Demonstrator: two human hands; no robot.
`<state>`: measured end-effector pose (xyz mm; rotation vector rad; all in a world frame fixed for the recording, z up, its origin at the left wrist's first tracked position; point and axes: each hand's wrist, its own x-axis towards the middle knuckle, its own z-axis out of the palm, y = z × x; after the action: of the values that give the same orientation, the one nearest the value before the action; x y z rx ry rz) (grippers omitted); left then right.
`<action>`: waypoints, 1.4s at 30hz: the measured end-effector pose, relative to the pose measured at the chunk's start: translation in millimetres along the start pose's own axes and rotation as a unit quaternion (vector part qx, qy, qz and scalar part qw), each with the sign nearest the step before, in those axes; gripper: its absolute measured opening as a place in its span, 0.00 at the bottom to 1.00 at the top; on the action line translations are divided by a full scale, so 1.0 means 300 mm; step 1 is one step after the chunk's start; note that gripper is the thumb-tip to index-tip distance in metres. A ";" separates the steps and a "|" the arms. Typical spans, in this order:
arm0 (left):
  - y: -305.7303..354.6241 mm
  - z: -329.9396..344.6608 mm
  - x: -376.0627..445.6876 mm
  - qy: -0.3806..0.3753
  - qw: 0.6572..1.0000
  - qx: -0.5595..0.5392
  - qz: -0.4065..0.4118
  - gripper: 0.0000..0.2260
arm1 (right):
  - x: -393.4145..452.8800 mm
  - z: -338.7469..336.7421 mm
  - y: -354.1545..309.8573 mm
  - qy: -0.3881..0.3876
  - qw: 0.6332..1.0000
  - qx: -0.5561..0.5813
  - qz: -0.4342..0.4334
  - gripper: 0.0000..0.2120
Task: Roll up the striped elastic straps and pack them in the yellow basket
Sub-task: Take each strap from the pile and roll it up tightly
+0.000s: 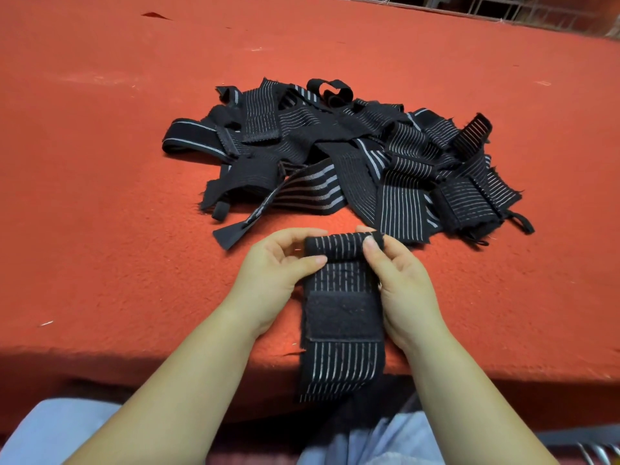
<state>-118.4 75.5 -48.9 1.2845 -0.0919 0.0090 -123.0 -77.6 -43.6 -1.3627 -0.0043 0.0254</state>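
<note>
A black strap with thin white stripes (342, 330) lies lengthwise on the red table, its near end hanging over the front edge. Its far end is rolled into a short tube (339, 246). My left hand (278, 263) pinches the left end of the roll between thumb and fingers. My right hand (399, 273) pinches the right end the same way. A plain black fastening patch crosses the flat part of the strap. Behind the roll lies a heap of several loose striped straps (342, 152). No yellow basket is in view.
The red felt-covered table (100, 196) stretches far to the left and back. Its front edge runs just below my wrists. A light blue garment covers my lap (50, 431). A metal grid shows at the top right (503, 8).
</note>
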 end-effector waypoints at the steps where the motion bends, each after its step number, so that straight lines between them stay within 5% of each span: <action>1: 0.001 -0.003 0.000 0.001 1.000 0.000 0.003 0.18 | -0.003 0.007 -0.003 0.007 1.000 -0.023 -0.006 0.18; 4: -0.001 0.000 0.000 0.012 1.000 -0.005 0.007 0.21 | -0.008 0.026 -0.011 0.015 0.998 -0.060 -0.013 0.20; 8: 0.001 0.001 0.000 0.025 1.000 -0.005 0.009 0.22 | -0.002 0.021 -0.003 -0.002 0.999 -0.045 -0.017 0.09; 15: 0.012 0.002 0.001 -0.031 0.998 -0.046 -0.036 0.21 | -0.003 0.001 0.014 -0.031 0.999 0.018 -0.023 0.18; 24: 0.013 0.011 -0.001 -0.022 0.999 0.011 -0.031 0.16 | -0.013 0.027 0.037 -0.016 0.972 -0.223 -0.072 0.29; 32: 0.012 0.014 -0.002 -0.038 0.999 0.011 -0.031 0.15 | -0.015 0.025 -0.002 -0.011 0.999 -0.030 -0.001 0.25; 42: 0.010 -0.001 -0.006 -0.014 1.000 -0.013 -0.009 0.23 | -0.007 0.034 -0.008 -0.007 0.999 -0.049 0.008 0.20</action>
<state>-120.3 76.8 -46.3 1.2594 -0.1044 -0.0255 -125.3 -68.0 -39.1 -1.4610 -0.0061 0.0488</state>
